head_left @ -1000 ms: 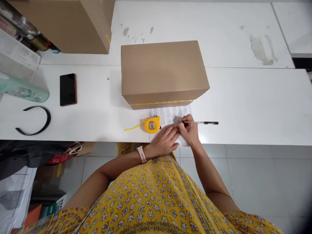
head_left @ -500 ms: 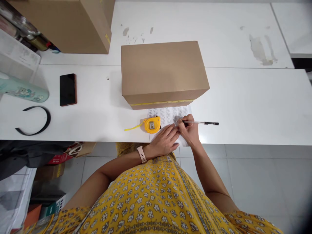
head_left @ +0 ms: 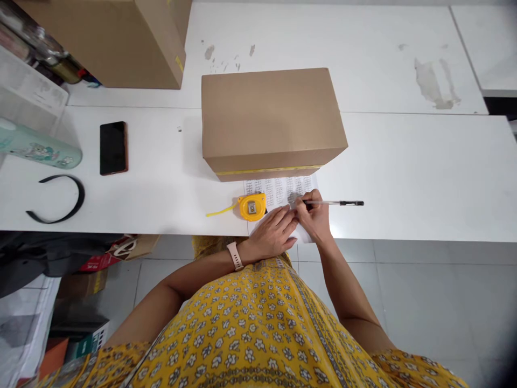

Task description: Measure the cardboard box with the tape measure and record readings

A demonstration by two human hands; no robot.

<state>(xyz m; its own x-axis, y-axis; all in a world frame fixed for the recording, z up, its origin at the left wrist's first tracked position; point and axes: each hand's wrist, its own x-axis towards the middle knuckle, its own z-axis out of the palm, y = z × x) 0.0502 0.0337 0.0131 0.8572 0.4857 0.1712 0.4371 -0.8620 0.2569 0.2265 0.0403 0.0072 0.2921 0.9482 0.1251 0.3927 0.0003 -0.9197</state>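
Note:
My right hand [head_left: 314,217] grips a pen [head_left: 337,203], its tip end on a sheet of paper [head_left: 276,195] covered in columns of handwriting. Flat on the lower part of that sheet lies my left hand [head_left: 273,231], fingers stretched toward the right hand. A yellow tape measure [head_left: 252,207] rests by the left fingers, partly on the paper, with a short bit of yellow tape sticking out to the left. Directly behind the paper stands a closed brown cardboard box [head_left: 272,116], which seems to cover the sheet's far edge.
On the white table [head_left: 412,178] at left lie a phone [head_left: 113,148], a black headband-like arc [head_left: 76,199] and a mint bottle [head_left: 38,145]. A larger cardboard box [head_left: 109,43] stands at the back left. Bags and boxes [head_left: 83,283] sit below the table's left edge.
Almost nothing differs. The whole view shifts very slightly; both hands, the pen and the paper keep their places.

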